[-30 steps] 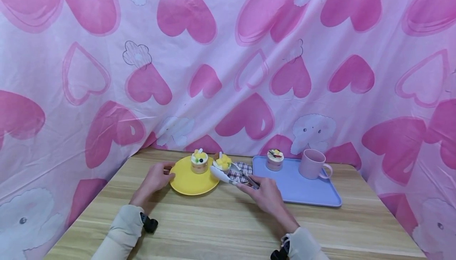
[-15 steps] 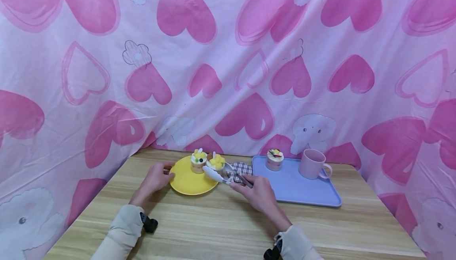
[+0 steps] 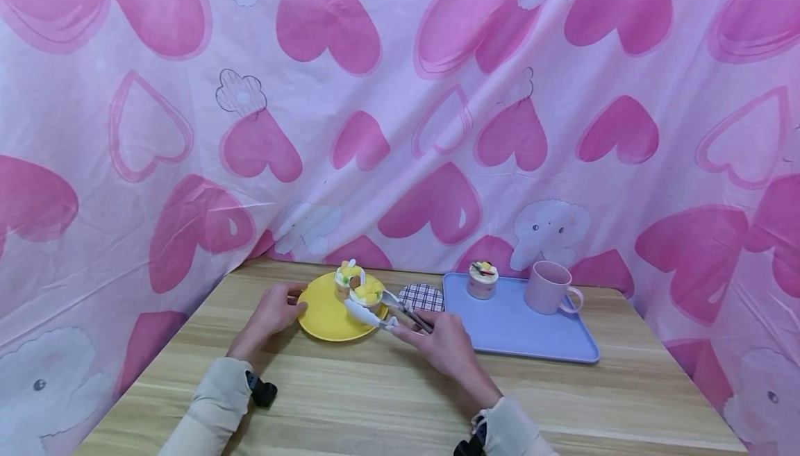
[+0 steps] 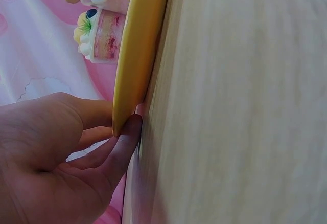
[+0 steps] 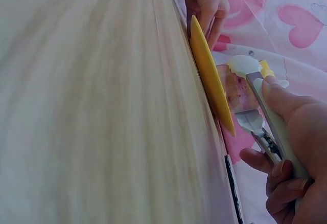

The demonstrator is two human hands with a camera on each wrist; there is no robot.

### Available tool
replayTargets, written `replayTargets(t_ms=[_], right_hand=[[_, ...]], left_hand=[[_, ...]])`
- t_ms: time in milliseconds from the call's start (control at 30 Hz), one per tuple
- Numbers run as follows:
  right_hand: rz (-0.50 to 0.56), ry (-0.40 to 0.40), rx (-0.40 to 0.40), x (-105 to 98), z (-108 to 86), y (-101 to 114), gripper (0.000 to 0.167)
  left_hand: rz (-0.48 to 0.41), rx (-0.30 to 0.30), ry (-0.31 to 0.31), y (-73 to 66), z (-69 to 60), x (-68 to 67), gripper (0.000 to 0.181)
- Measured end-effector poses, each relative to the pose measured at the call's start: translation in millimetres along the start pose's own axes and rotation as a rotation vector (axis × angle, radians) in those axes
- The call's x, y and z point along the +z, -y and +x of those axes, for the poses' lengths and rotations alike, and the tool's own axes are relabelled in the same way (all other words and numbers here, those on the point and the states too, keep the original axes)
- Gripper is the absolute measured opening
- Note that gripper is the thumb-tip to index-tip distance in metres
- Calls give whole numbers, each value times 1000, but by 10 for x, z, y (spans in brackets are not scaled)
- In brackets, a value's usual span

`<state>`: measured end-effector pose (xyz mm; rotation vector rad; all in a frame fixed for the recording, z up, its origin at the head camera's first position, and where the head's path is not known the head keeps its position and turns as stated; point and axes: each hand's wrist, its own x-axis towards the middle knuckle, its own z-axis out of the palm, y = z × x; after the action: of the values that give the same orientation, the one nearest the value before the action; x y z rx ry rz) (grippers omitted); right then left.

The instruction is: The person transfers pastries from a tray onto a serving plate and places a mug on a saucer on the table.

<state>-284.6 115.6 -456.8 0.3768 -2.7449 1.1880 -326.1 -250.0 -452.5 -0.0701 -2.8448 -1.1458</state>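
My left hand (image 3: pixel 275 314) pinches the near-left rim of a round yellow plate (image 3: pixel 325 323); in the left wrist view, its fingers lie above and below the plate's edge (image 4: pixel 134 65). My right hand (image 3: pixel 446 345) grips metal tongs with pale tips (image 3: pixel 361 313). Between those tips is a dessert cup (image 3: pixel 367 291) topped with yellow fruit cubes and cream, over the plate's right side. Whether its base touches the plate cannot be told. Behind it, partly hidden, another fruit-topped dessert cup (image 3: pixel 342 291) stands on the plate; its pink layers show in the left wrist view (image 4: pixel 107 37).
Right of the plate lies a round checked coaster (image 3: pixel 421 296). A blue tray (image 3: pixel 531 338) beyond it carries a third dessert cup (image 3: pixel 482 282) and a pink mug (image 3: pixel 547 289). The wooden table (image 3: pixel 350 400) ends at a pink heart-print curtain (image 3: pixel 431 192).
My right hand has moved left with the tongs and dessert cup, from beside the coaster to over the plate, in front of the standing cup. My left hand has stayed on the rim.
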Motion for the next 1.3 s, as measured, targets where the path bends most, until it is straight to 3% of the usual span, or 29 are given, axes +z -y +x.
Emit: replayTargets(t_ms=[200,467,700,933,1300], right_hand=[[5,25,-14,41,-4,35,62],[6,17,-20,52,-11,33,64],[1,-15,-8,21,-32,1,76],[-1,-32,-14,-59,-101,-47,70],[-87,-15,-68,-144,-161,-99,72]], left_hand=[[-6,-11,2,3,6,9,48],[-16,-16,3,12,28,28,49],[-9,-10,2,0,17,39,48],[-12,-15,2,8,21,35,49],[2,-7,4,19,15,13,49]])
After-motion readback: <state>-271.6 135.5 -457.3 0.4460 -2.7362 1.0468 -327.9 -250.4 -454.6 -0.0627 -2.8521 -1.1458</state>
